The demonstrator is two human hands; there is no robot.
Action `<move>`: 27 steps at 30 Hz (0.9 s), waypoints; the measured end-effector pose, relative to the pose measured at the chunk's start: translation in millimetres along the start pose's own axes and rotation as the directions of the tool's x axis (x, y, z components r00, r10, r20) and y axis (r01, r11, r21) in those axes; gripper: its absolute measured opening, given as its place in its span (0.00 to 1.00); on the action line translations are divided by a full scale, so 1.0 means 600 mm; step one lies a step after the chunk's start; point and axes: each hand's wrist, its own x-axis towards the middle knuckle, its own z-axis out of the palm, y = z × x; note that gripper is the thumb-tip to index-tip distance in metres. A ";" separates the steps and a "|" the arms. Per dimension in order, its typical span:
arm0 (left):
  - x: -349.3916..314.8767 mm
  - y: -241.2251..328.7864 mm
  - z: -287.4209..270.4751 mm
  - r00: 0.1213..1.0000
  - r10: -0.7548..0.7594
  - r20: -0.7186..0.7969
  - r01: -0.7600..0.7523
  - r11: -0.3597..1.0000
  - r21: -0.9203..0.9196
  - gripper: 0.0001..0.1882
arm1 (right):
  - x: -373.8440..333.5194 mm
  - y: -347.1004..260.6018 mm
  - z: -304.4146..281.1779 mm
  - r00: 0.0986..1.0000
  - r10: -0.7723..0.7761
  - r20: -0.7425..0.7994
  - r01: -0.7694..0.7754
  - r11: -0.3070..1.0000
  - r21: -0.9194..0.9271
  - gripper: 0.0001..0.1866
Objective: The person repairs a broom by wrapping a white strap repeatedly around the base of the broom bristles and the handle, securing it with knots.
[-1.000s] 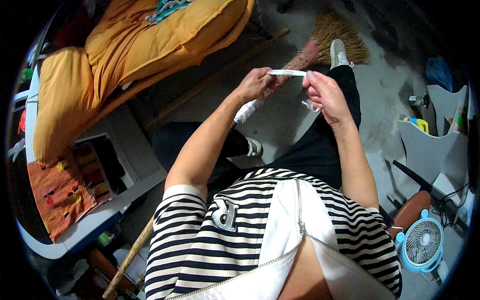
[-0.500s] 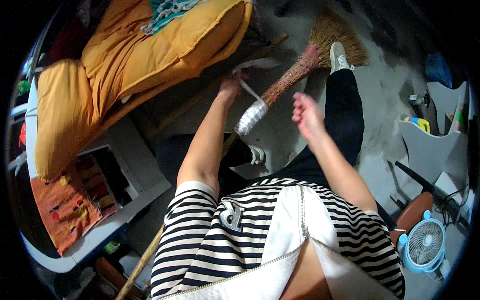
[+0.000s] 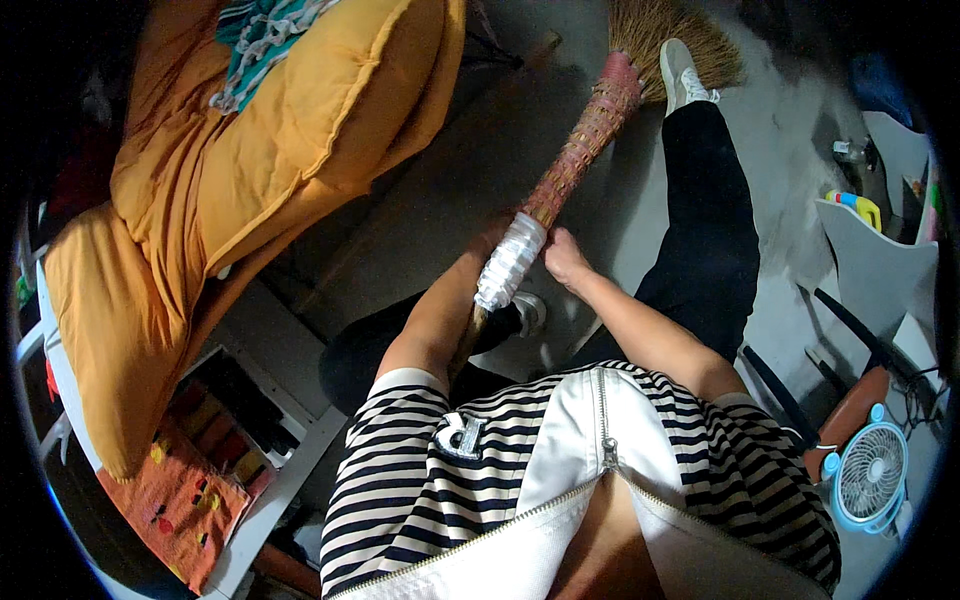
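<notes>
- A grey concrete floor [image 3: 790, 170] lies under everything, in shade toward the middle.
- At the left, an orange padded cover [image 3: 290, 180] is heaped over light-coloured furniture, with a teal cloth with white cords [image 3: 262, 50] on top and a patterned orange cloth [image 3: 185, 500] below.
- At the right are a curved grey panel [image 3: 890, 265], a yellow bottle [image 3: 862, 210] and a light-blue fan [image 3: 872, 470].
- The broom [image 3: 580, 155] slants between the person's 2 legs, its bristles [image 3: 712, 55] fanned on the floor at the far end, beside 1 light shoe [image 3: 680, 75].
- Its neck is bound in reddish material; nearer the person, a shiny white wrap [image 3: 512, 262] circles it, both hands close by.
- The left hand [image 3: 488, 236] is at the wrap's left side, dark and partly hidden behind it; whether it grips, I cannot tell.
- The right hand [image 3: 567, 258] is just beside the wrap's right edge, fingers curled in; what they pinch, if anything, cannot be made out.
</notes>
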 end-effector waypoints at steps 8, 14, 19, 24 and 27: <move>-0.078 0.080 -0.011 0.966 -0.257 0.016 0.257 0.960 -0.113 0.23 | -0.017 -0.022 -0.056 0.989 -0.128 0.079 0.147 0.932 -0.330 0.10; -0.099 0.092 -0.011 0.998 -0.020 0.058 0.048 0.845 -0.533 0.25 | -0.043 -0.030 -0.119 0.981 -0.159 0.110 0.123 0.953 0.276 0.18; -0.094 0.069 0.020 0.958 0.184 -0.219 -0.161 0.980 0.117 0.23 | -0.056 -0.086 -0.132 0.892 -0.449 0.049 0.221 0.529 0.819 0.14; -0.080 0.142 0.096 0.770 0.205 -0.604 0.373 0.623 0.687 0.18 | -0.028 -0.083 -0.102 0.859 -0.508 0.066 0.339 0.660 0.670 0.15; -0.080 0.122 0.106 0.729 0.324 -0.603 0.349 0.582 0.734 0.14 | -0.043 -0.078 -0.093 0.898 -0.425 0.114 0.262 0.725 0.637 0.14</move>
